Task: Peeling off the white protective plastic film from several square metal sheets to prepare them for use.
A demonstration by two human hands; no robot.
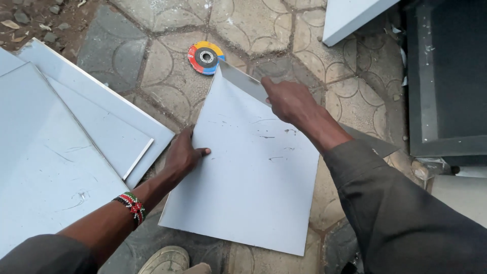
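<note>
Surface: paved ground of patterned concrete blocks, grey and buff, with a strip of bare soil and pebbles at the top left corner.
Main item: a pale grey folded metal sheet, roughly square, lying nearly flat on the paving in the middle of the view, its face marked with dark scuffs and scratches.
Sheet detail: a narrow folded flange runs along the far right edge, standing up from the face.
Left hand: closed on the sheet's left edge near the far corner, thumb lying on the top face, fingers hidden under the edge.
Left wrist: a beaded bracelet in red, black, green and white.
Right hand: closed over the flange at the far edge, fingers curled down on it, back of the hand up.
Right arm: covered by a dark grey sleeve.
Adjacent stock: stacked pale grey metal panels lie to the left, just beside the sheet's left edge.
Tool part: a flap disc, with a red, yellow and blue label, lies flat on the paving just beyond the sheet's far corner.
Other items: another pale panel at the top right; a dark metal frame at the right edge.
Foot: a worn shoe at the bottom edge, near the sheet's near corner.
</note>
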